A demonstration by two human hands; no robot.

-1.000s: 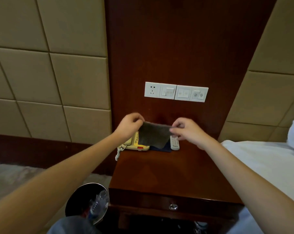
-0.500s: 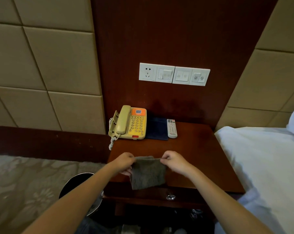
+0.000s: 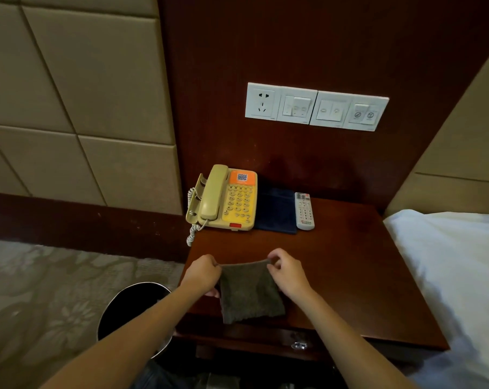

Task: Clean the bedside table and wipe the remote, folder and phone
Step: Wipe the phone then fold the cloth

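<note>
At the back of the bedside table (image 3: 350, 276) sat the phone (image 3: 226, 200), folder (image 3: 275, 211) and remote (image 3: 304, 211). Near the front, the cloth (image 3: 249, 293) hung pinched at its top corners by left hand (image 3: 202, 273) and right hand (image 3: 286, 272), apparently being readied; wiping would need it pressed flat

One phone (image 3: 226, 200), one folder (image 3: 275, 211), one remote (image 3: 304, 211), one cloth (image 3: 249, 293), one bin (image 3: 131, 307), one table (image 3: 350, 276), two hands: left hand (image 3: 202, 275), right hand (image 3: 289, 276).

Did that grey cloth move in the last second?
Yes. The cloth came from in front of the phone back to the front edge of the table.
</note>
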